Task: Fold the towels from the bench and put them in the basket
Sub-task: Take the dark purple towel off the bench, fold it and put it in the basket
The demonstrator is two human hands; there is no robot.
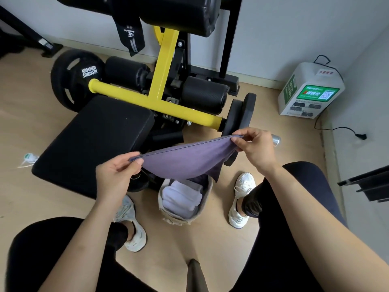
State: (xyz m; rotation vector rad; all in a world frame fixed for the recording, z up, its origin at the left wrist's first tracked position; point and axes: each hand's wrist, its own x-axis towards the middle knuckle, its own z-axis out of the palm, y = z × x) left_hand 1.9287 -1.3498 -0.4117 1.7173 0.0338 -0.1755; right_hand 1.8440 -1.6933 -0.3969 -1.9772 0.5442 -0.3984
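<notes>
Black-clad thighs (294,228) are seen nearest. Above them, a soft purple towel (183,161) is pinched at 2 corners by the left hand (114,175) and right hand (255,148), with its long edge stretched between them. Directly below stands the limp fabric basket (207,191), which holds folded white towels (181,197). The padded black desk (94,140) lies beyond.

Identified as a small gym room: yellow-framed weight machine (162,81) at 12 o'clock, Hammer Strength plate (69,81) at 10 o'clock, padded bench (94,140) at 9 o'clock.
</notes>
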